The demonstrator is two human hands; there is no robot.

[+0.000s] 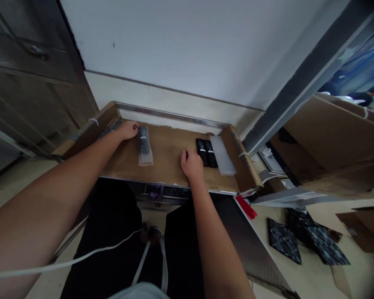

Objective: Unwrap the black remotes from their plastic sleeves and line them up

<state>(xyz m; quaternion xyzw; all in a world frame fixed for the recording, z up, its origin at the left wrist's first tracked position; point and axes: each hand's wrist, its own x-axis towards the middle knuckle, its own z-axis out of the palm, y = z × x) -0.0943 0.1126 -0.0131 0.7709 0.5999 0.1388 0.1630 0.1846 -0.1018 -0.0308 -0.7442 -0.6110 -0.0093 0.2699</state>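
- sleeve (pixel 146 160) (clear plastic, dark item (pixel 143 143) inside) is lying on cardboard (pixel 170 145)
- left hand (pixel 131 129) is bending beside its top — grip unclear
- right hand (pixel 192 164) is showing curled fingers beside two black items (pixel 206 152) — hold unclear

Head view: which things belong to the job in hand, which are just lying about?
Likely the job:
sleeved black piece, by the left hand
two black pieces, by the right hand
pale sheets or sleeves

Seemingly lying about:
red item
patterned black things, floor
carton, floor
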